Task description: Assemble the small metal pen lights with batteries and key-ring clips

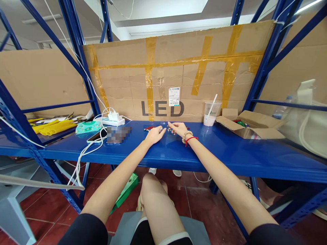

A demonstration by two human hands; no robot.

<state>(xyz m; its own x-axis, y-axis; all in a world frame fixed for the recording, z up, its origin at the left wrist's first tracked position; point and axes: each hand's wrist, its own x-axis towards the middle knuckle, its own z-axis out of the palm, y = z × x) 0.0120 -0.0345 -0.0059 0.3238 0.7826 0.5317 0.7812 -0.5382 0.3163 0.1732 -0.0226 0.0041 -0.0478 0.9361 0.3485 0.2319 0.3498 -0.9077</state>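
My left hand (pixel 154 135) rests low over the blue shelf surface (pixel 138 153), its fingers curled around a small shiny piece (pixel 160 129) too tiny to name. Facing it, my right hand (pixel 178 129) has thumb and fingers drawn together; whatever they grip is hidden. The wrist wears a beaded bracelet (pixel 187 136) and a red cord. Between the hands and under the right fingers lie several tiny parts (pixel 169 129). Slim red items (pixel 149 128) lie beyond the left hand, and others partly show behind the right.
On the left are a phone (pixel 97 136), white cables, a power strip (pixel 116 119), and a wipes pack (pixel 88 127). A plastic cup with a straw (pixel 209 119) and an opened cardboard box (pixel 251 131) stand right. A cardboard panel (pixel 122 85) closes the back.
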